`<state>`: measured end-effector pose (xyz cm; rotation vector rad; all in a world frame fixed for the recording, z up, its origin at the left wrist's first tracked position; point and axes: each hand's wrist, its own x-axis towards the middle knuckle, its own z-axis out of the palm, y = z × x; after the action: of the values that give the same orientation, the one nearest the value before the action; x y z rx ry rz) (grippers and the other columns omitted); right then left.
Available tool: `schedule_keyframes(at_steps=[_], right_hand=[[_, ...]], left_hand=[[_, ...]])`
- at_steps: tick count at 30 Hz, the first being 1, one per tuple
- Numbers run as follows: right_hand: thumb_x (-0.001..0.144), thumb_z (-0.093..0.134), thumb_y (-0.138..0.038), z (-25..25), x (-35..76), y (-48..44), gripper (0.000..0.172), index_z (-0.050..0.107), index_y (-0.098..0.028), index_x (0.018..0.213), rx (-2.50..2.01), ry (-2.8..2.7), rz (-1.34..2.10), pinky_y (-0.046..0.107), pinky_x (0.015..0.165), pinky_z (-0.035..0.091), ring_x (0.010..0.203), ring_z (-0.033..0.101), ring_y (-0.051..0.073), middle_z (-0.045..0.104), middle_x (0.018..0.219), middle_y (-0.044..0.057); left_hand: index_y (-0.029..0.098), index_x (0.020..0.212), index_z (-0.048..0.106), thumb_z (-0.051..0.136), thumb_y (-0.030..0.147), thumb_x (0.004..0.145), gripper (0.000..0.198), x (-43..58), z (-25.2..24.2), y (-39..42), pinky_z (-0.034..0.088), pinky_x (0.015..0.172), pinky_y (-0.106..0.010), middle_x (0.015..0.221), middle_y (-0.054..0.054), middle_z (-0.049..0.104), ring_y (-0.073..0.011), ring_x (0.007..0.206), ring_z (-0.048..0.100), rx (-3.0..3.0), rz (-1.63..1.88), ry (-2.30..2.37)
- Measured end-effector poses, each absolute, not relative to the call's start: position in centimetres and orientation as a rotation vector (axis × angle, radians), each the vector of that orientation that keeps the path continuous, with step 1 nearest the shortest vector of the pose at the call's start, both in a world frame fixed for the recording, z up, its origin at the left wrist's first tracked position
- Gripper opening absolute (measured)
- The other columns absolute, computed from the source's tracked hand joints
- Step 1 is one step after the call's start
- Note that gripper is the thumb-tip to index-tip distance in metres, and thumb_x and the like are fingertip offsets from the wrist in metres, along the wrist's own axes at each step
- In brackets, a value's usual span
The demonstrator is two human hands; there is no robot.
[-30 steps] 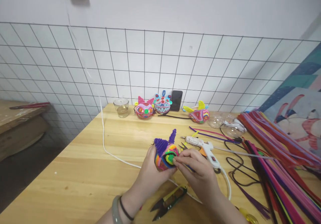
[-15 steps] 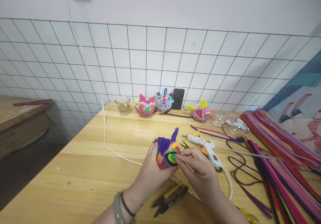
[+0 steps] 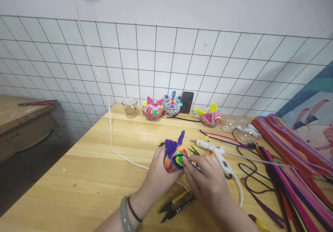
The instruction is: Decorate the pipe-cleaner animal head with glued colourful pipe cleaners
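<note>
My left hand [image 3: 162,171] is wrapped round a rounded mask-like ornament [image 3: 171,163] coiled from multicoloured pipe cleaners. Two purple ears stand up from it, and a green-and-yellow eye ringed in black faces my right hand [image 3: 208,178]. The right fingertips are pinched together against that eye; what is between them, if anything, is hidden. A thin blue strip [image 3: 197,168] shows between the right fingers, and I cannot tell if it is held. Below the hands lie black-bladed thread snips [image 3: 175,207]. Scissor blades [image 3: 194,150] poke out just beyond the right hand.
A white glue gun [image 3: 213,150] lies beyond my right hand, its cord trailing. Finished ornaments [image 3: 153,110], a glass cup [image 3: 129,109] and a phone [image 3: 186,102] line the wall. Bundles of pipe cleaners [image 3: 291,180] and clear plastic balls [image 3: 246,133] fill the right side.
The view has shifted slightly. My right fingers press closer on the eye, and a blue strip now shows between them. The left hand keeps its hold on the ornament.
</note>
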<state>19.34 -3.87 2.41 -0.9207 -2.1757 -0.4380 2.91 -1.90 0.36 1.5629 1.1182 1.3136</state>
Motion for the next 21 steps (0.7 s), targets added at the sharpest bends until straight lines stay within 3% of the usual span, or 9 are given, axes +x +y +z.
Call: schedule_keyframes(at_steps=[10,21], right_hand=[[0.083,0.06,-0.005,2.38,19.2,-3.63,0.033,0.056,-0.009,0.115,-0.852,-2.197,-0.448,0.038,0.064,0.04,0.079,0.05,0.023,0.063,0.094,0.015],[0.083,0.06,-0.005,2.27,19.21,-3.63,0.032,0.057,-0.01,0.115,-0.856,-2.215,-0.422,0.039,0.064,0.04,0.077,0.049,0.023,0.063,0.092,0.014]], left_hand=[[0.022,0.111,0.057,0.075,0.027,0.066,0.048,2.72,0.5,-1.9,0.047,0.086,-0.037,0.107,-0.006,0.062,-0.0238,0.1,0.059,1.643,1.325,1.125],[0.021,0.109,0.058,0.077,0.028,0.064,0.049,2.56,0.39,-1.8,0.047,0.087,-0.038,0.106,-0.007,0.063,-0.0256,0.1,0.059,1.647,1.328,1.125]])
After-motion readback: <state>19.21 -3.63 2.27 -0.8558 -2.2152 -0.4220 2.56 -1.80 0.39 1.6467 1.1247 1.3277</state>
